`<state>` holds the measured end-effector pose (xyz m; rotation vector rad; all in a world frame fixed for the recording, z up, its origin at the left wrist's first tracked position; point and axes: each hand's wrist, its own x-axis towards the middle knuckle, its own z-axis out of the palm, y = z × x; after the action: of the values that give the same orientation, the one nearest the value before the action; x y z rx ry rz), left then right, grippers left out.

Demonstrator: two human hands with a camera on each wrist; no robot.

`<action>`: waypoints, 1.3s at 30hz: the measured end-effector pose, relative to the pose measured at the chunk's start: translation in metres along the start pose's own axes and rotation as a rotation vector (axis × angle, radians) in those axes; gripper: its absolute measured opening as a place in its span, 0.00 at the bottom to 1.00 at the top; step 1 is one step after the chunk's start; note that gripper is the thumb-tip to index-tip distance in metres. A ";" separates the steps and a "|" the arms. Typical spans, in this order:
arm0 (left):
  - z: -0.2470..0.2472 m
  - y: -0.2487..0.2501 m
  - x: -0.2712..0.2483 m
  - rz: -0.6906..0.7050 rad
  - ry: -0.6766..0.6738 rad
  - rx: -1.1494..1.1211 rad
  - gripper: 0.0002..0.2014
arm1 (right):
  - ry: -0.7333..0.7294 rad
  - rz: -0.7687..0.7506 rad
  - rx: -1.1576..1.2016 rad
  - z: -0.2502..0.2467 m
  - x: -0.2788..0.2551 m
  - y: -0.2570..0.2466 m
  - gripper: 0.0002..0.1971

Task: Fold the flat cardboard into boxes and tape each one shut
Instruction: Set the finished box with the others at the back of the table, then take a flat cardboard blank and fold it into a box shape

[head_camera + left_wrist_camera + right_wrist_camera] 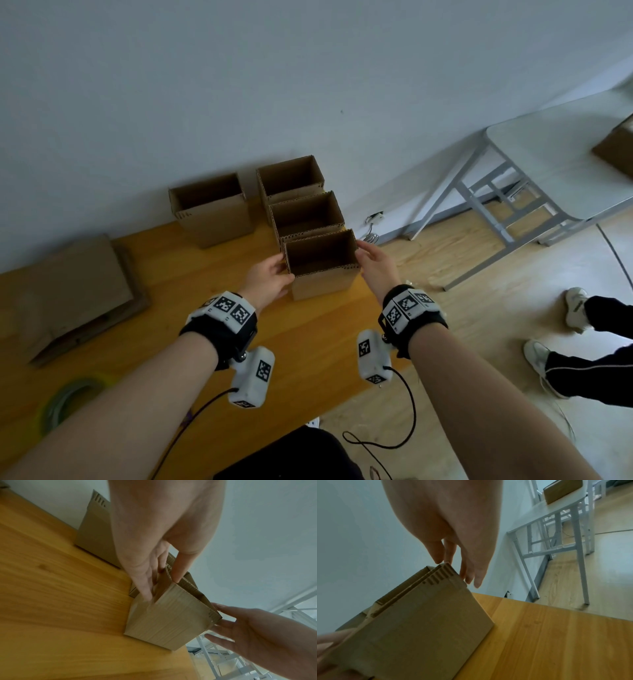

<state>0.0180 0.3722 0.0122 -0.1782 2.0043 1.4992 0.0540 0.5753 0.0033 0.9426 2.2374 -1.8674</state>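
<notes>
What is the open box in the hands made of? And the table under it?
The nearest box looks like plain brown corrugated cardboard: wavy fluting shows along its cut top edge. The table looks like smooth, yellowish wood, with grain lines showing; it could be veneer.

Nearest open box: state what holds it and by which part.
The left hand pinches the nearest open box at its top left corner, thumb inside the wall, fingers outside. The right hand lies straight-fingered by the right wall's top edge, not gripping.
</notes>
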 end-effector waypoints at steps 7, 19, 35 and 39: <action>-0.035 0.005 -0.002 0.193 0.095 0.432 0.26 | -0.001 -0.241 -0.365 0.020 -0.007 -0.032 0.18; -0.181 -0.012 -0.044 0.195 0.193 0.970 0.22 | -0.192 -0.494 -0.864 0.154 -0.050 -0.088 0.19; -0.347 -0.101 -0.077 -0.116 0.286 1.085 0.07 | -0.453 -0.560 -1.232 0.360 -0.088 -0.092 0.18; -0.366 -0.117 -0.075 -0.165 0.284 1.006 0.06 | -0.496 -0.519 -1.226 0.393 -0.091 -0.085 0.16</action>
<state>-0.0141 -0.0181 0.0166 -0.1256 2.6367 0.2523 -0.0392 0.1740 0.0159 -0.2799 2.6507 -0.3600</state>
